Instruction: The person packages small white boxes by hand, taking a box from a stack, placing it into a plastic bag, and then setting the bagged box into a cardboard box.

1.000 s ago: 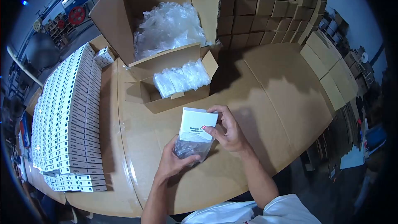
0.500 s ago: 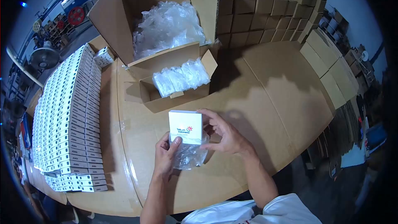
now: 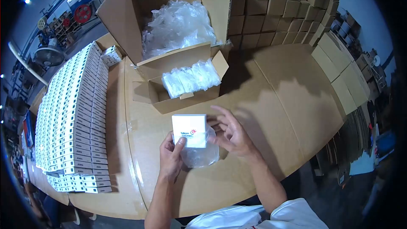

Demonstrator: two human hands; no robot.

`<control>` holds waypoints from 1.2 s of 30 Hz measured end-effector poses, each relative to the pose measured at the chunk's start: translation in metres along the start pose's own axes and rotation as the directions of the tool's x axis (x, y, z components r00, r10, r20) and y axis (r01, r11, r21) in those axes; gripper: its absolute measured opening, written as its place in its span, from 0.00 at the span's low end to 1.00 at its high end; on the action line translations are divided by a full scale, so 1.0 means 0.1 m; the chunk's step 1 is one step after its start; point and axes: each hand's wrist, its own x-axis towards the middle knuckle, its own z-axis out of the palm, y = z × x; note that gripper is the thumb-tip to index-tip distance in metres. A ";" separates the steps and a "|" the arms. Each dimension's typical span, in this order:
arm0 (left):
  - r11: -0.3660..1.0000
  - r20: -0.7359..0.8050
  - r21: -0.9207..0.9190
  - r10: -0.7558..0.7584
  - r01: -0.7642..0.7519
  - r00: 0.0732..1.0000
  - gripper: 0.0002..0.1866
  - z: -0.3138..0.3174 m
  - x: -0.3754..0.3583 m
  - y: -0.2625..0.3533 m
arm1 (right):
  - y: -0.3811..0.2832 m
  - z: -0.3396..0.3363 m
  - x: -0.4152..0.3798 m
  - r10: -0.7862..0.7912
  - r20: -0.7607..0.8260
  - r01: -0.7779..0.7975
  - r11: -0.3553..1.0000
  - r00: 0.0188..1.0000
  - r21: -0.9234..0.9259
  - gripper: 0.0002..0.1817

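Note:
My left hand (image 3: 172, 159) is closed on a white box (image 3: 186, 124) with a printed logo, its thumb across the lower front. A clear plastic bag (image 3: 200, 157) covers the box's lower part and hangs loose below it. My right hand (image 3: 234, 138) is just right of the box, fingers spread, with the thumb close by the bag's edge. Beyond the hands stands an open small carton (image 3: 180, 105), partly filled with a row of plastic-wrapped packs (image 3: 191, 78).
A large carton (image 3: 121, 23) at the back holds a heap of clear plastic bags (image 3: 180, 27). Stacked white boxes (image 3: 78, 123) line the table's left side. Brown cartons (image 3: 277, 10) form a wall at the back right, and more cartons (image 3: 339, 76) edge the table (image 3: 271, 144).
The bag has come up over more of the box, partly covering the logo text. My right hand's fingers have moved off the box's top corner and spread to the right.

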 end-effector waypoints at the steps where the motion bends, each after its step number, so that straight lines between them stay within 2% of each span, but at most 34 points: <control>1: 0.999 -0.008 0.015 0.034 -0.033 0.999 0.17 -0.01 0.01 0.00 | 0.05 -0.04 -0.03 0.065 0.043 -0.062 0.996 0.997 -0.061 0.41; 2: 0.997 -0.015 0.031 0.066 -0.065 0.998 0.17 -0.03 0.01 -0.01 | 0.11 -0.06 -0.05 0.132 0.080 -0.122 0.985 0.988 -0.123 0.42; 3: 0.993 -0.023 0.095 0.068 -0.066 0.997 0.17 -0.04 0.02 -0.01 | 0.17 -0.05 -0.04 0.158 0.084 -0.150 0.984 0.984 -0.099 0.44; 6: 0.963 -0.023 0.256 0.096 -0.087 0.995 0.18 -0.08 0.03 0.01 | 0.07 0.07 -0.02 0.164 0.092 -0.160 0.986 0.982 -0.042 0.46; 9: 0.910 0.022 0.402 0.104 -0.104 0.994 0.21 -0.16 0.02 0.04 | -0.02 0.08 -0.02 0.132 0.112 -0.113 0.980 0.985 -0.166 0.46; 10: 0.914 0.014 0.383 0.139 -0.133 0.990 0.21 -0.16 0.01 0.05 | -0.03 0.09 -0.01 0.122 0.119 -0.096 0.974 0.985 -0.207 0.45; 12: 0.918 -0.004 0.348 0.204 -0.190 0.979 0.22 -0.10 0.01 0.06 | 0.02 0.13 -0.03 0.101 0.094 -0.088 0.986 0.990 -0.141 0.42; 13: 0.931 -0.017 0.240 0.286 -0.274 0.958 0.19 0.04 0.01 0.15 | 0.00 0.11 -0.03 0.121 0.093 -0.109 0.987 0.988 -0.119 0.41; 15: 0.924 -0.039 0.293 0.269 -0.246 0.962 0.14 -0.18 0.05 0.05 | 0.03 0.10 -0.02 0.115 0.070 -0.112 0.993 0.991 -0.043 0.39; 16: 0.920 -0.049 0.316 0.259 -0.231 0.965 0.12 -0.21 0.07 0.06 | 0.02 0.09 -0.02 0.126 0.063 -0.122 0.991 0.990 -0.055 0.40; 17: 0.935 -0.068 0.313 0.195 -0.165 0.978 0.06 -0.21 0.05 0.08 | 0.01 0.09 -0.02 0.137 0.056 -0.133 0.989 0.989 -0.067 0.41; 18: 0.942 -0.080 0.294 0.190 -0.159 0.979 0.06 -0.22 0.05 0.07 | -0.01 0.09 -0.01 0.149 0.048 -0.144 0.986 0.988 -0.079 0.41; 19: 0.949 -0.091 0.276 0.183 -0.152 0.979 0.05 -0.22 0.06 0.05 | -0.07 0.10 -0.02 0.184 0.040 -0.176 0.974 0.982 -0.144 0.38; 23: 0.947 -0.109 0.266 0.218 -0.183 0.970 0.04 -0.24 0.07 0.02 | 0.07 0.09 -0.04 0.120 0.037 -0.114 0.983 0.992 -0.142 0.25; 25: 0.922 -0.085 0.299 0.282 -0.246 0.956 0.04 -0.19 0.07 0.05 | 0.12 0.08 -0.06 0.111 0.024 -0.106 0.983 0.994 -0.151 0.18; 28: 0.896 -0.029 0.301 0.350 -0.326 0.936 0.03 -0.15 0.06 0.03 | 0.12 0.05 -0.03 0.036 0.040 -0.022 0.954 0.999 -0.299 0.10; 31: 0.856 0.018 0.322 0.421 -0.403 0.907 0.03 -0.18 0.07 -0.01 | -0.05 0.12 0.00 -0.070 -0.010 0.063 0.944 0.997 -0.324 0.07; 34: 0.866 0.028 0.282 0.423 -0.413 0.906 0.03 -0.18 0.07 -0.02 | 0.07 0.08 -0.04 -0.025 -0.063 0.017 0.992 0.998 -0.129 0.09; 36: 0.881 0.010 0.276 0.396 -0.383 0.918 0.03 -0.11 0.03 0.01 | 0.11 0.11 -0.04 0.044 -0.161 -0.046 0.999 0.986 -0.009 0.13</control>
